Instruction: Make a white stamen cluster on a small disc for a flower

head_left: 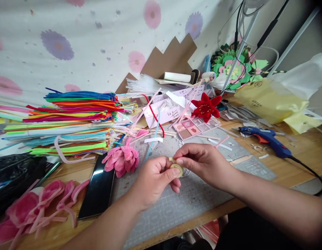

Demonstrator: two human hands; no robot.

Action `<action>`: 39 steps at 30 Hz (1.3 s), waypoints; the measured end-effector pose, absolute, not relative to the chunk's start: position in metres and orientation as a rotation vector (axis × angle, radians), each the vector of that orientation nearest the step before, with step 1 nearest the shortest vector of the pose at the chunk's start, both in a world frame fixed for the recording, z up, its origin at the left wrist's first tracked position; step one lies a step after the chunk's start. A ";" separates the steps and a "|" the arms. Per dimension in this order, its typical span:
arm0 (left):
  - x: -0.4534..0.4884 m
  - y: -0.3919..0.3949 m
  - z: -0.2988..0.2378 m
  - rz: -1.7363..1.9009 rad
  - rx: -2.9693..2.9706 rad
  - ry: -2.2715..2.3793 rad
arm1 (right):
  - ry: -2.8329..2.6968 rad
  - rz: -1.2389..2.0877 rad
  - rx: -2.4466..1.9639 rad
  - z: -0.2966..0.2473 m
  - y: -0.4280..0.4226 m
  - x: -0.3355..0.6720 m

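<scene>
My left hand [153, 180] and my right hand [202, 162] meet over a grey cutting mat [176, 205] in the middle of the desk. Between them sits a small pale yellow roll of tape [176, 169]. The left thumb and fingers pinch the roll from the left. The right thumb and forefinger pinch its top edge. A pink pipe-cleaner flower [121, 160] lies just left of my left hand. A black phone [98, 189] lies beside it on the mat's left edge.
A big stack of coloured pipe cleaners [72, 119] fills the left. Pink petal loops [38, 208] lie front left. A red flower [205, 107], a palette [194, 127] and a blue glue gun [265, 139] with its cord sit right; yellow bags [270, 99] behind.
</scene>
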State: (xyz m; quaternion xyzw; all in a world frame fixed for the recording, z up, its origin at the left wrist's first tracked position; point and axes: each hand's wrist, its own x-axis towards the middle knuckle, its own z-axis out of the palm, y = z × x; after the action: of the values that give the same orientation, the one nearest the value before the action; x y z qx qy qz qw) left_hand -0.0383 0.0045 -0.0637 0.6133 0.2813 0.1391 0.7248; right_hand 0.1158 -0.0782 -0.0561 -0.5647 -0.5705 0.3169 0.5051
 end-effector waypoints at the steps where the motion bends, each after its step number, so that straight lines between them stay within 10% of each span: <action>1: -0.038 0.005 -0.063 0.316 1.340 0.626 | -1.418 0.748 -1.358 -0.055 -0.080 0.118; 39: -0.040 0.008 -0.065 0.297 0.726 0.379 | -1.639 0.531 -1.190 -0.056 -0.080 0.127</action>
State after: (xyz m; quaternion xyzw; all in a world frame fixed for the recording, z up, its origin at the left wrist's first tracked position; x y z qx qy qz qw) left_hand -0.0399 0.0079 -0.0653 0.3517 0.1838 0.1437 0.9066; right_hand 0.1265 -0.0801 -0.0559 -0.4922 -0.6776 0.2197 0.5003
